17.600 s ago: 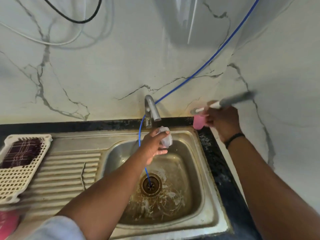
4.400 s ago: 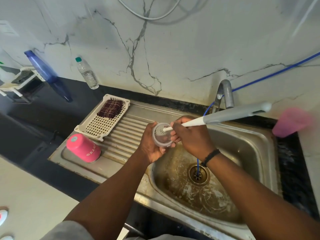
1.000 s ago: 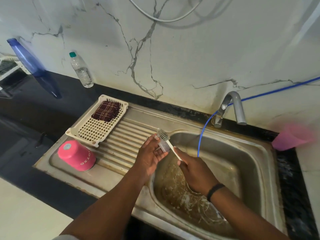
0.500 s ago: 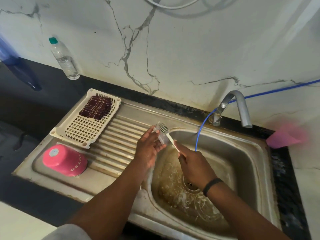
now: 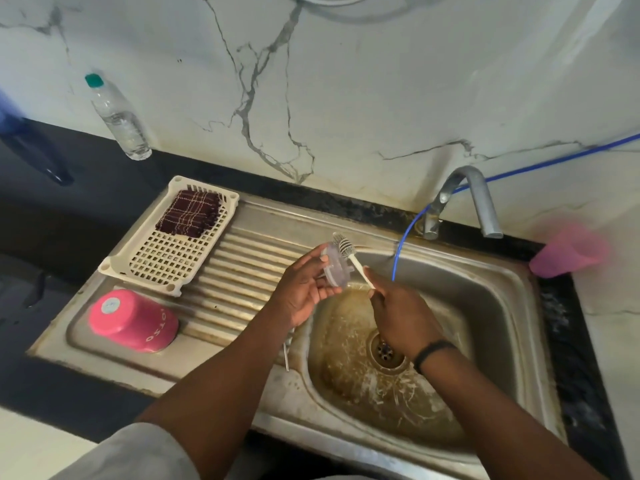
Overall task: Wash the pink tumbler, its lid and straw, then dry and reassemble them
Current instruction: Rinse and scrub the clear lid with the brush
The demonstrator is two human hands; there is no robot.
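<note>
The pink tumbler (image 5: 133, 320) stands upside down on the draining board at the left. My left hand (image 5: 303, 287) holds the clear lid (image 5: 335, 266) on edge over the sink's left rim. My right hand (image 5: 401, 315) grips the white handle of a small bottle brush (image 5: 346, 249), whose bristle head lies against the lid's upper edge. A thin metal straw (image 5: 286, 353) lies on the draining board just below my left wrist, mostly hidden by the arm.
A steel sink (image 5: 512, 289) with a stained basin and drain (image 5: 386, 351). Tap (image 5: 474, 199) with a blue hose (image 5: 403, 240) at the back. A cream basket (image 5: 166, 261) holds a checked cloth (image 5: 188, 213). Pink cup (image 5: 568, 254) at the right, water bottle (image 5: 119, 119) at the back left.
The brush head has stayed on the lid while both hands shifted slightly; the view has swung a little to the right. Earlier, a larger grey-handled brush was in my right hand.
</note>
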